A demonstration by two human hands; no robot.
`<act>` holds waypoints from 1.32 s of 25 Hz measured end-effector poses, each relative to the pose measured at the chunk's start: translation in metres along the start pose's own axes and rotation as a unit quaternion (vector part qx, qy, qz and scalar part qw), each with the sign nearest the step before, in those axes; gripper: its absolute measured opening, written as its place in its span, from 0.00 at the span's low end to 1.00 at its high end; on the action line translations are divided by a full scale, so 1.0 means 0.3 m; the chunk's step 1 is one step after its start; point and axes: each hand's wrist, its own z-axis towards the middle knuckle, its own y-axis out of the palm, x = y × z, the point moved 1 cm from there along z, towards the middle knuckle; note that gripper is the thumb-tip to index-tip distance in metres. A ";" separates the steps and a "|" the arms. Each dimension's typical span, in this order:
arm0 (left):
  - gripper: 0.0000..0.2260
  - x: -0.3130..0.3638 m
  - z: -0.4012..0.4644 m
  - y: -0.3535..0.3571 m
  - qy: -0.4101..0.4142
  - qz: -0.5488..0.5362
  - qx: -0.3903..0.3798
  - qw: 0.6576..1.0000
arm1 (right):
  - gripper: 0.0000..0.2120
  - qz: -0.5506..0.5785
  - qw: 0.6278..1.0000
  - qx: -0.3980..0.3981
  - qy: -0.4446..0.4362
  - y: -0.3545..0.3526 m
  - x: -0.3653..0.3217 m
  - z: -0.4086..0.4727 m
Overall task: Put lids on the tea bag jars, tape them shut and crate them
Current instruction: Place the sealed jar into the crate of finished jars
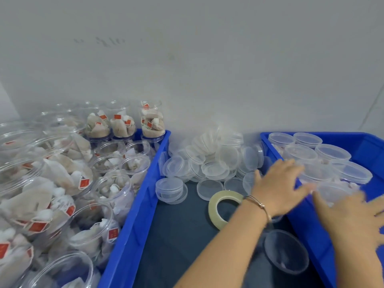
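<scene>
both hands in the right crate (311, 235), likely seating a lidded jar (330, 194) in the near row. left hand (278, 188) fingers spread flat on it; right hand (353, 217) blurred, grip unclear. loose lids (209, 163) heaped mid-table, tape (222, 206) just beside the left wrist for reach. open jars (112, 192) wait in the left crate (133, 225).

Crates (133, 225): solid blue. Surface (176, 235): dark grey. Jars (116, 196) and lids (214, 169): clear. Tea bags (31, 200): off-white, with red tags (84, 183). Tape roll (218, 204): pale yellowish, translucent. Wall (187, 59): plain light grey
</scene>
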 end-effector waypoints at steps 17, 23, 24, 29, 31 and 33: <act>0.13 -0.603 -0.414 -0.552 -0.425 0.285 0.131 0.849 | 0.33 0.128 0.779 -0.356 -0.501 0.455 -0.603 -0.665; 0.10 -0.560 -0.402 -0.546 -0.422 0.324 0.157 0.832 | 0.31 0.170 0.785 -0.332 -0.494 0.462 -0.546 -0.621; 0.09 -0.536 -0.393 -0.562 -0.403 0.335 0.192 0.830 | 0.30 0.190 0.787 -0.318 -0.493 0.458 -0.541 -0.607; 0.08 -0.345 -0.312 -0.632 -0.198 0.310 0.408 0.836 | 0.29 0.098 0.876 -0.199 -0.428 0.484 -0.503 -0.488; 0.07 -0.278 -0.288 -0.581 -0.141 0.240 0.415 0.866 | 0.29 -0.040 0.886 -0.229 -0.401 0.514 -0.462 -0.421; 0.06 -0.255 -0.277 -0.489 -0.139 0.185 0.363 0.902 | 0.29 -0.159 0.854 -0.294 -0.399 0.540 -0.396 -0.354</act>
